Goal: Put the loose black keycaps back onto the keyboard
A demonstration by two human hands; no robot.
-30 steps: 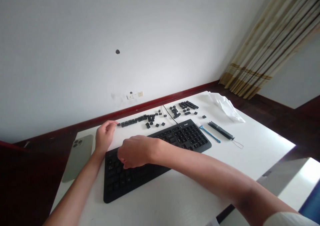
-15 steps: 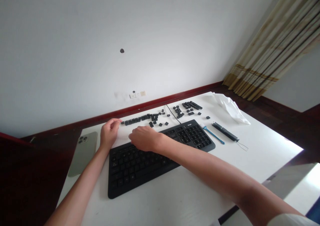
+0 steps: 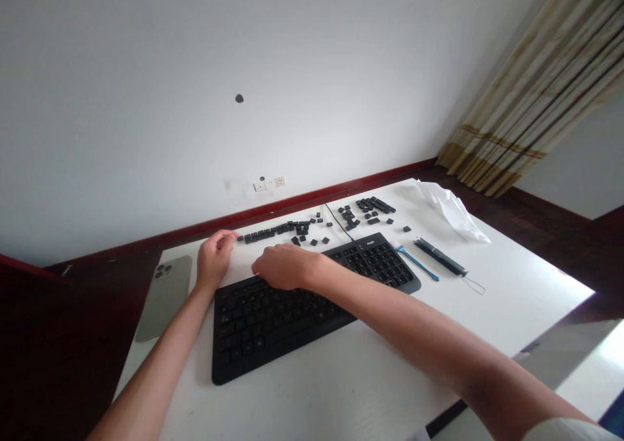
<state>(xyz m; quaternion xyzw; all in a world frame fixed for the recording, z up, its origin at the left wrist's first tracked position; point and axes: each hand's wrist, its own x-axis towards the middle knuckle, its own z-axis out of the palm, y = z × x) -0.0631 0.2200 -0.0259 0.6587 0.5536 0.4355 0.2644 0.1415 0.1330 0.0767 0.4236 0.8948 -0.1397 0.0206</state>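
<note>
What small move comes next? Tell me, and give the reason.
Probably the left hand should pick up the leftmost loose keycap: that hand is already right by it, and the number pad of the keyboard appears to show bare sockets. The right hand is over the keyboard's far edge.

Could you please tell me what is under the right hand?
The black keyboard runs beneath the right hand: its nearer keys show, but the hand covers part of its far side, so that stretch cannot be seen.
</note>
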